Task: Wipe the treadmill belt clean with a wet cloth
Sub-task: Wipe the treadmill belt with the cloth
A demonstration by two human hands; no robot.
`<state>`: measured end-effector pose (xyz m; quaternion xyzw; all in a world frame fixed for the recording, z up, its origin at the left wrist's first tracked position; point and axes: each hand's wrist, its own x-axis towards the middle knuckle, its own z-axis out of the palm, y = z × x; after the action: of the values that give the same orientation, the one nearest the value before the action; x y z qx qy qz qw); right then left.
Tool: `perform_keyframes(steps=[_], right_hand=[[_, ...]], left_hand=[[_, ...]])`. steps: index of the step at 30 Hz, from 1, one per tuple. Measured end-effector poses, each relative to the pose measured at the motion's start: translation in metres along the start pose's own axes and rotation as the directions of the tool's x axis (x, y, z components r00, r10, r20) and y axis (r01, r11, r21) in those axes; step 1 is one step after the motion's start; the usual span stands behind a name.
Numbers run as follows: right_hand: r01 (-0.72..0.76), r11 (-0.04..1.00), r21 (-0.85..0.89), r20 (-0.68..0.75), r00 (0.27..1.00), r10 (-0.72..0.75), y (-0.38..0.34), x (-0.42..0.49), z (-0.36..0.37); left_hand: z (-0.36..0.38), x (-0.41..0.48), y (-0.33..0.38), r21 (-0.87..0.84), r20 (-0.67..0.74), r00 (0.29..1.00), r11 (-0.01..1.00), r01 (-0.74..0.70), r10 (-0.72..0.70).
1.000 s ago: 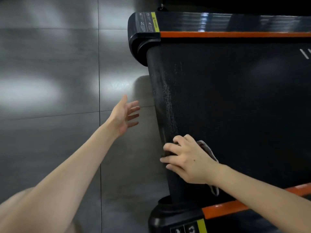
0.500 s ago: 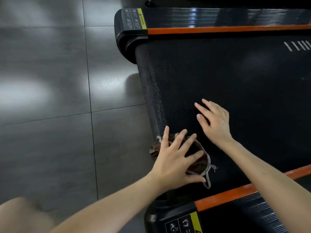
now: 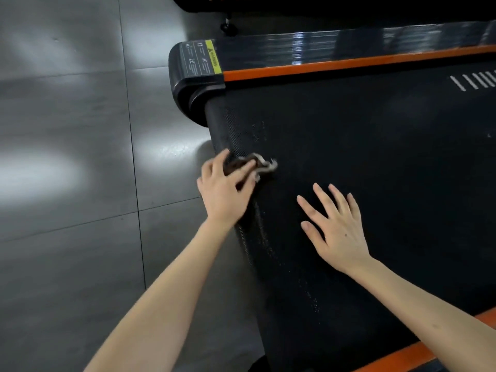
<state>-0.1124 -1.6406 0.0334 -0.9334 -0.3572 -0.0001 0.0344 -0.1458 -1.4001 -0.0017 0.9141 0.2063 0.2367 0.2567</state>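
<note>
The black treadmill belt (image 3: 362,162) fills the right half of the head view, with pale dusty specks along its rounded rear edge. A small crumpled dark cloth with a pale trim (image 3: 255,165) lies on the belt near that edge. My left hand (image 3: 225,189) presses on the cloth with spread fingers, which cover most of it. My right hand (image 3: 332,226) lies flat on the belt with straight fingers, a little to the right of the cloth and apart from it.
Orange side rails (image 3: 349,64) run along the far and near sides of the belt. A black end cap with a yellow warning label (image 3: 198,65) sits at the far rear corner. Grey glossy floor tiles (image 3: 80,183) lie to the left. Another machine's base stands behind.
The cloth passed from my right hand to my left. My left hand has slid it along the belt's rear edge toward the far end cap. My right hand now rests flat on the belt.
</note>
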Motion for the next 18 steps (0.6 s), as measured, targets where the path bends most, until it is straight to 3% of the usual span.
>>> perform_keyframes(steps=[3, 9, 13, 18], right_hand=[[0.007, 1.0, 0.008, -0.011, 1.0, -0.007, -0.001, 0.002, 0.0], [0.003, 1.0, 0.007, -0.014, 1.0, -0.003, -0.001, 0.002, 0.002], [-0.006, 1.0, 0.008, -0.007, 1.0, 0.006, -0.002, 0.002, 0.002], [0.009, 1.0, -0.009, 0.011, 1.0, -0.009, -0.002, 0.003, 0.0]], left_hand=[[0.005, 0.062, -0.005, 0.014, 0.029, 0.989, 0.99, 0.144, -0.144], [0.012, 0.114, -0.012, 0.039, 0.122, 0.965, 0.973, 0.227, -0.231], [0.013, 0.088, -0.01, -0.075, 0.079, 0.975, 0.974, 0.212, -0.206], [0.001, 0.021, -0.016, -0.251, 0.117, 0.991, 0.964, 0.086, -0.058]])
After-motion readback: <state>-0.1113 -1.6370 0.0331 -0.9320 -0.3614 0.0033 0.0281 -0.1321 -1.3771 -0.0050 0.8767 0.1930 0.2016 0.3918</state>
